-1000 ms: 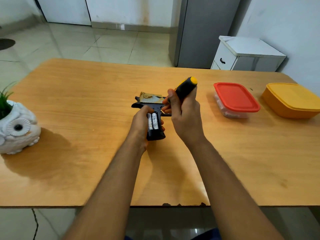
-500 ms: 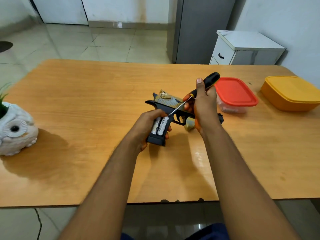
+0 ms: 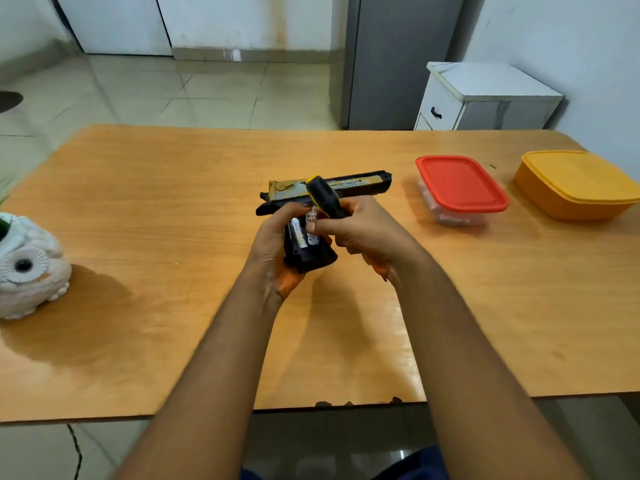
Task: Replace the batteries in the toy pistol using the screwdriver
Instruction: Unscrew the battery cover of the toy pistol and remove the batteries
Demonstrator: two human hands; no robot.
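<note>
Two batteries (image 3: 304, 234) exposed in toy pistol (image 3: 349, 186) grip (cover off), held above tabletop (image 3: 173, 209) centre. Left hand (image 3: 273, 247) grasps grip; right hand (image 3: 367, 233) clutches screwdriver (image 3: 325, 197), thumb near batteries.

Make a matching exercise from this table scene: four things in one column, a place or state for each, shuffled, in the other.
Things
1. toy pistol
2. screwdriver
3. red-lidded box
4. owl planter

Places or states
A. at the table's left edge
B. gripped in the right hand
C. closed, beside the yellow box
D. held by its grip in the left hand, batteries exposed

Pairs: 1-D, 2-B, 3-C, 4-A
</note>
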